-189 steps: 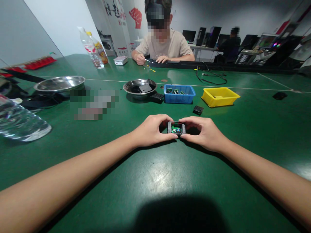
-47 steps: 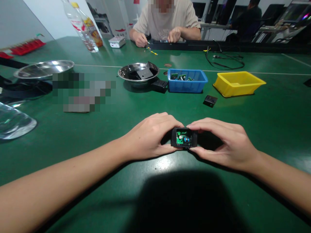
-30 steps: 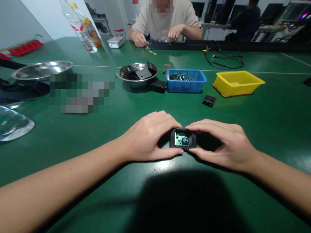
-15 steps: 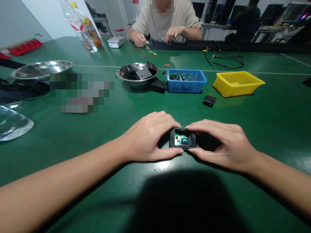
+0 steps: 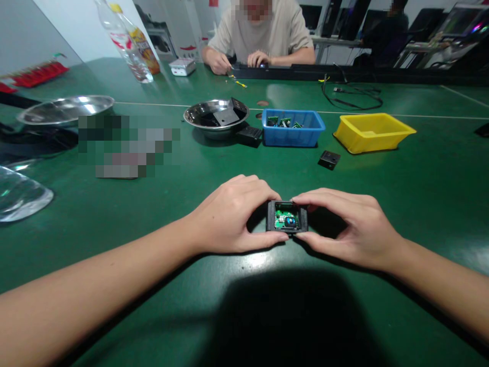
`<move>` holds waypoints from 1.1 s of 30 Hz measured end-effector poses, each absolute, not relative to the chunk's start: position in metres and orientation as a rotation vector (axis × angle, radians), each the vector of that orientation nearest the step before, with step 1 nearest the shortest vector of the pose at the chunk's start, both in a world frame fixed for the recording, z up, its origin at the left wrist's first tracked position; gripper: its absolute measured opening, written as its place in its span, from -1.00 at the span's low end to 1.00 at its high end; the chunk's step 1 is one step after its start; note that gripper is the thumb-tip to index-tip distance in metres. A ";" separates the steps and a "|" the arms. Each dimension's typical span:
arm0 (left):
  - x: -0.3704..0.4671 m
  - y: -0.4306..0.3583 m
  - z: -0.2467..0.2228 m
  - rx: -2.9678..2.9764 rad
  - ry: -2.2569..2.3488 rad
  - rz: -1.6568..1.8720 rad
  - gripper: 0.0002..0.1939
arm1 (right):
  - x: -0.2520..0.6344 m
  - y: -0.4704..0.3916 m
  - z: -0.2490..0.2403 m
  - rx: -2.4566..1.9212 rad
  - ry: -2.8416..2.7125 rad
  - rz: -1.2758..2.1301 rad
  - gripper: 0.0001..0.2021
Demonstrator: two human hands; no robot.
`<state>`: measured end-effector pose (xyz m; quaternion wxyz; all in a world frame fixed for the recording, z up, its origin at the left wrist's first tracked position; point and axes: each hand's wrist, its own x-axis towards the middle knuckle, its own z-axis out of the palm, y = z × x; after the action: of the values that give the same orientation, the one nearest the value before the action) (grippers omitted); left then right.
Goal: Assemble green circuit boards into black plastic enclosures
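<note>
Between my two hands is a small black plastic housing (image 5: 304, 219) with an open top. Inside it lies a green circuit board (image 5: 281, 216) with a dark, blue-tinted lens module (image 5: 291, 221). My left hand (image 5: 239, 216) grips the housing's left side, thumb at the near edge and fingers at the far edge. My right hand (image 5: 353, 224) pinches the right side in the same way. The fingertips of both hands nearly meet along its edges. Beyond my right hand, a flat black cover piece (image 5: 329, 159) with holes lies on the green table (image 5: 171, 306).
A blue bin (image 5: 293, 135) holds several small circuit boards. Beside it stand a yellow bin (image 5: 372, 140) and a steel bowl (image 5: 216, 132) of black parts, with a black block (image 5: 250, 136) near it. Bottles (image 5: 132, 56) stand far left. Across the table, a person (image 5: 263, 38) handles small parts.
My left fingers at the far edge have drawn back slightly, and the housing has tilted a little. Across the table, the person's one hand has moved toward the other.
</note>
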<state>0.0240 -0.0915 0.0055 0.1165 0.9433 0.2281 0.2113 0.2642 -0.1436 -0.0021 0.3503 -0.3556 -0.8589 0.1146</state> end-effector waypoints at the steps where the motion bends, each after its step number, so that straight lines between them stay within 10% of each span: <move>1: 0.024 -0.091 0.005 2.762 0.676 0.617 -0.58 | 0.264 -0.144 -0.002 -0.925 -2.224 0.297 -0.62; 33: 0.026 -0.091 0.005 2.568 0.760 0.629 -0.63 | 0.266 -0.138 -0.002 -1.033 -2.154 0.598 -0.62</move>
<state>0.0259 -0.0905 0.0046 0.1939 0.9158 0.2711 0.2242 0.2656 -0.1384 -0.0024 0.3332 -0.3955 -0.8247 0.2290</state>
